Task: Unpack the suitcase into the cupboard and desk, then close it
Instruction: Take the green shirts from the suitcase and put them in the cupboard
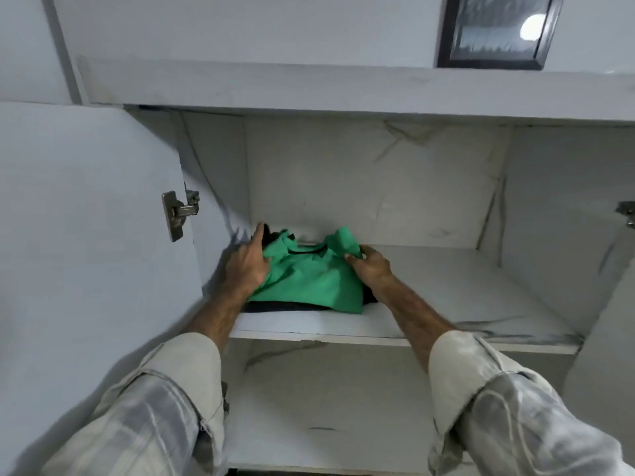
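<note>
A folded green shirt (pixel 311 280) lies on top of a dark garment (pixel 292 306) on the left part of the cupboard's middle shelf (pixel 446 293). My left hand (pixel 249 266) rests on the shirt's left edge, thumb on the green cloth and fingers stretched toward the dark cloth behind. My right hand (pixel 371 266) grips the shirt's right shoulder, fingers curled into the fabric. The suitcase is out of view.
The cupboard stands open, its left door (pixel 86 235) swung out with a metal hinge (pixel 178 213); a second hinge (pixel 627 213) shows at the right. The lower shelf (pixel 326 417) lies below. A dark framed picture (pixel 498 29) hangs above the cupboard top.
</note>
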